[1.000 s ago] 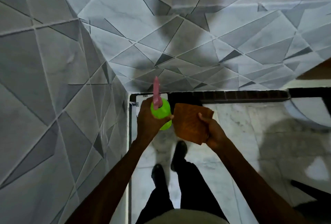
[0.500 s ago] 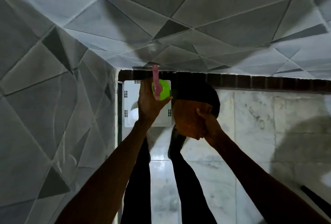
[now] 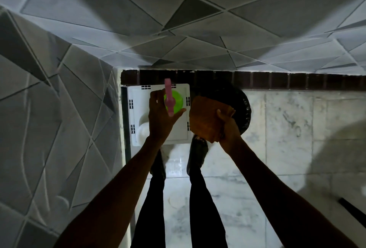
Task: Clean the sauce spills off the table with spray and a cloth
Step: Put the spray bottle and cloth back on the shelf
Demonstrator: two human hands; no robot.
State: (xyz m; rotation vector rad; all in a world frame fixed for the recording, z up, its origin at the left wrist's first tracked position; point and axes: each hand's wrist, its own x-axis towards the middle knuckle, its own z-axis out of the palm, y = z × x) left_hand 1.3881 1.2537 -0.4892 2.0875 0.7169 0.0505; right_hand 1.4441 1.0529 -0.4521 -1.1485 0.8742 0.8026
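Observation:
My left hand (image 3: pixel 160 121) grips a green spray bottle (image 3: pixel 176 102) with a pink trigger head (image 3: pixel 169 99), holding it above a white box-like stand (image 3: pixel 136 109) in the floor corner. My right hand (image 3: pixel 227 126) holds a folded orange-brown cloth (image 3: pixel 204 119) just right of the bottle. Both hands hang over the floor, in front of my legs and dark shoes (image 3: pixel 197 152). No table or sauce spill is in view.
Grey geometric tiled walls (image 3: pixel 59 109) close in on the left and ahead. A round bin with a black liner (image 3: pixel 240 101) stands against the dark skirting behind the cloth. Pale marble floor (image 3: pixel 287 128) stretches to the right.
My view has tipped further down and closer to the corner. Both hands, still holding the bottle and cloth, have moved nearer the white stand and the bin.

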